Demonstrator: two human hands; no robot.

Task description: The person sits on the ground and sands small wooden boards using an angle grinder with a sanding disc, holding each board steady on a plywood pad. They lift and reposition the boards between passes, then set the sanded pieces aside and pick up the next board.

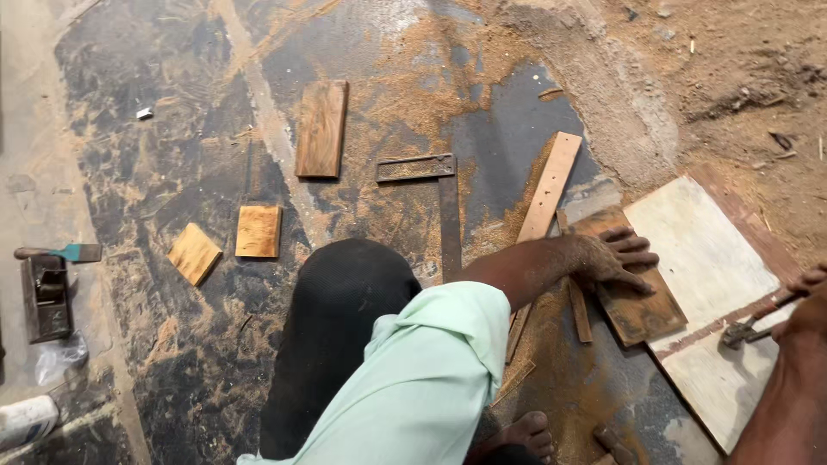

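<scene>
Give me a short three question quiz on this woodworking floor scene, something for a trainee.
1. True or false: the left hand lies flat on a dark wooden board.
2. What does the right hand hold: A pliers, B a saw, C a brush?
3. Which metal measuring tool lies on the sawdust-covered floor between the brown plank and the long pale strip?

Key: 1 true. 2 A, its jaws over the pale sheet. 3 The try square.
</scene>
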